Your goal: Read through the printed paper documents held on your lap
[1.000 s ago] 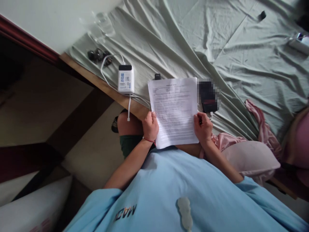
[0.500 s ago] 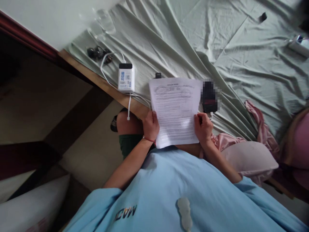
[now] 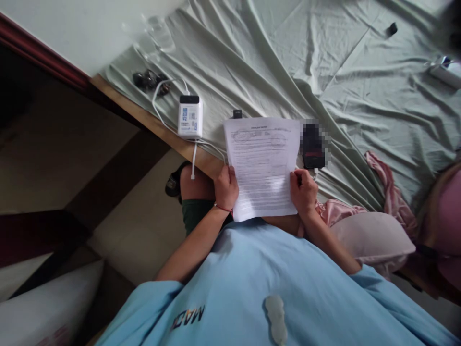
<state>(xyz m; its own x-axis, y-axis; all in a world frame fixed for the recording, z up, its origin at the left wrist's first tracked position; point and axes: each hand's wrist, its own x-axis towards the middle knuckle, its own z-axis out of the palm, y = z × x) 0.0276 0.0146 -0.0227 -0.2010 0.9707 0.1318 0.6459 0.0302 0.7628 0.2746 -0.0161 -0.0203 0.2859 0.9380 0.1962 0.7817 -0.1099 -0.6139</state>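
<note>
A printed sheet of paper (image 3: 264,168), full of small text with circled marks near its top, is held up in front of my blue shirt. My left hand (image 3: 226,186) pinches its left edge, thumb on the front. At the opposite edge, my right hand (image 3: 303,191) grips the paper between thumb and curled fingers. Just beyond my right hand lies a phone (image 3: 312,146), partly pixelated, with a white cable at its near end. To the left is a white power bank (image 3: 190,117) with a cable plugged in. A small black object (image 3: 237,114) peeks out behind the paper's top.
A crumpled pale green sheet (image 3: 252,62) covers the bed, whose wooden edge (image 3: 158,129) runs along the left. Dark round items (image 3: 149,80) and clear plastic (image 3: 160,36) lie at the corner. A pink pillow (image 3: 370,235) is at my right, a white sack (image 3: 54,302) lower left.
Almost nothing differs. The view has shifted very slightly, and both hands keep the paper in the same place.
</note>
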